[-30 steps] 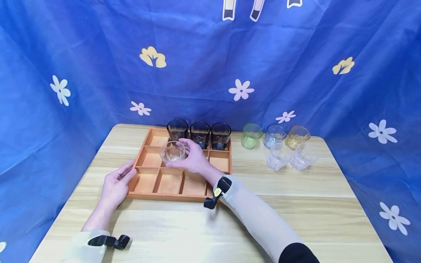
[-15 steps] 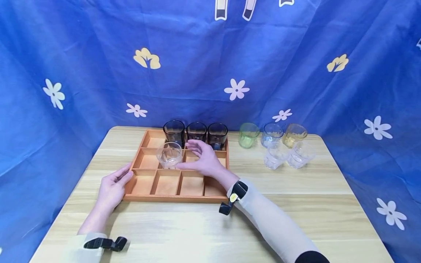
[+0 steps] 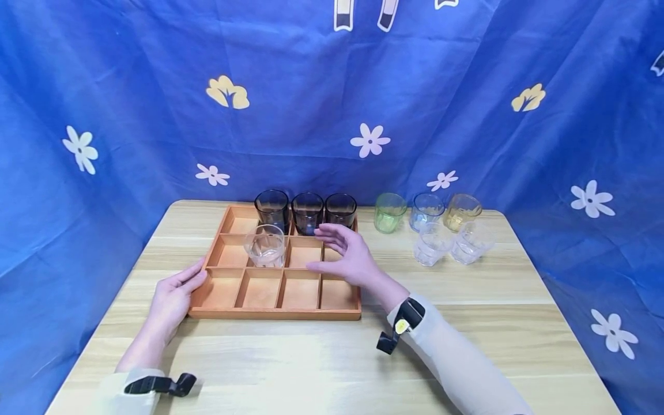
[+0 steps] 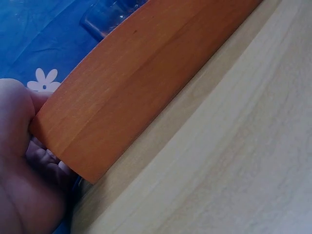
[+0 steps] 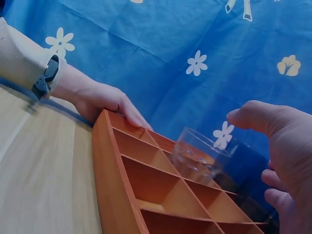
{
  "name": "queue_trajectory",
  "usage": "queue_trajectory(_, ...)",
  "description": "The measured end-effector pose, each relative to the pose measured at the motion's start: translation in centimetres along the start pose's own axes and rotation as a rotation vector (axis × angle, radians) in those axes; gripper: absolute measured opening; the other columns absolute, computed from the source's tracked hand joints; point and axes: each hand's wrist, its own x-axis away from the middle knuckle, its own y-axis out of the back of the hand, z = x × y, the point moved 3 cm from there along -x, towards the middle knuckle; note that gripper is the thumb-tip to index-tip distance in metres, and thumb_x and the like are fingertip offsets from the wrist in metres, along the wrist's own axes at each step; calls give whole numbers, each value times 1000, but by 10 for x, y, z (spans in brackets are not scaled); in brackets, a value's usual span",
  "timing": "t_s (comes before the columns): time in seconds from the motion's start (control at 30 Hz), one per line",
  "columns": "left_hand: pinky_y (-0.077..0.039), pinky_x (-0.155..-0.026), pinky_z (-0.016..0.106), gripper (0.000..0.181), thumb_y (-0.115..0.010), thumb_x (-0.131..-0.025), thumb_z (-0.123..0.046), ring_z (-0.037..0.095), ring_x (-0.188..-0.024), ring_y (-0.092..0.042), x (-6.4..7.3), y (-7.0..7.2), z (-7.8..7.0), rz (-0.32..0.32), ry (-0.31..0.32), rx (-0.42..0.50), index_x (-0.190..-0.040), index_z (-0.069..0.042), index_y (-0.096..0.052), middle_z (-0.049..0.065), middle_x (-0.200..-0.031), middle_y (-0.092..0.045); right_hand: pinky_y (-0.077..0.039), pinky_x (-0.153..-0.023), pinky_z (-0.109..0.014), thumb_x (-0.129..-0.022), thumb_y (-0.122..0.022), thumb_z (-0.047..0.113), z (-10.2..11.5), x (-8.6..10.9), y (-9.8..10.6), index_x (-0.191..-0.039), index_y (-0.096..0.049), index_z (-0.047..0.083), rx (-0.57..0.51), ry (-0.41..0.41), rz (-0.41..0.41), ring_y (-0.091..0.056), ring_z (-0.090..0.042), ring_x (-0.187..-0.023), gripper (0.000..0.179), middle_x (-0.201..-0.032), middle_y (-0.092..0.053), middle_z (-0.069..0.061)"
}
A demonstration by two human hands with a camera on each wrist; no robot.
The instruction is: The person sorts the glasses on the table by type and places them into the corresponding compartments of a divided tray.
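A wooden compartment tray (image 3: 275, 314) lies on the table. My left hand (image 3: 173, 297) grips its left side, thumb at the rim; in the left wrist view curled fingers show by the tray corner (image 4: 92, 146). One clear glass (image 3: 266, 248) stands in the middle row, second compartment from the left. Three dark glasses (image 3: 307, 216) stand along the back row, right of its bare left compartment. My right hand (image 3: 350, 259) hovers over the tray's right part, apart from the clear glass, fingers loosely bent and holding nothing. In the right wrist view its thumb (image 5: 253, 117) is spread from the fingers.
To the right of the tray stand a green glass (image 3: 390, 214), a blue glass (image 3: 426, 213) and an amber glass (image 3: 461, 213). Before them are two clear glasses (image 3: 430, 248), leaning or tapered. A blue floral curtain (image 3: 301, 104) hangs behind the table (image 3: 456, 323).
My right hand has let go of the clear glass and drawn away to the right. The glass stays in its compartment. My left hand keeps its hold on the tray.
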Motion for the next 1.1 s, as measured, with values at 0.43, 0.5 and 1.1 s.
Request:
queue_trajectory(0.43,-34,-98,-2,62,-64,-107,-40,7,-147,-39,3,1,0,-34,-38,-30,-155,-2,-49,0,-156,-48,-46,-116,-45,-76,-87,-13,7,36,61,-145,-51,-11,-42,50,-66,-54,-51,-132,79,-139,-63,-25)
queue_trajectory(0.5,-33,-98,-2,61,-64,-107,-40,7,-147,-39,2,1,0,-33,-39,-30,-154,-3,-50,-1,-156,-49,-46,-116,-44,-76,-88,-14,5,42,70,-145,-50,-12,-41,50,-86,-54,-50,-133,79,-140,-63,-25)
queue_trajectory(1.1,-33,-100,-2,60,-64,-108,-36,0,-142,-40,0,0,3,-44,-75,-58,-154,0,-48,5,-156,-49,-46,-115,-40,-75,-85,-17,-1,80,137,-146,-51,-10,59,44,-291,-58,-41,-132,79,-140,-62,-24)
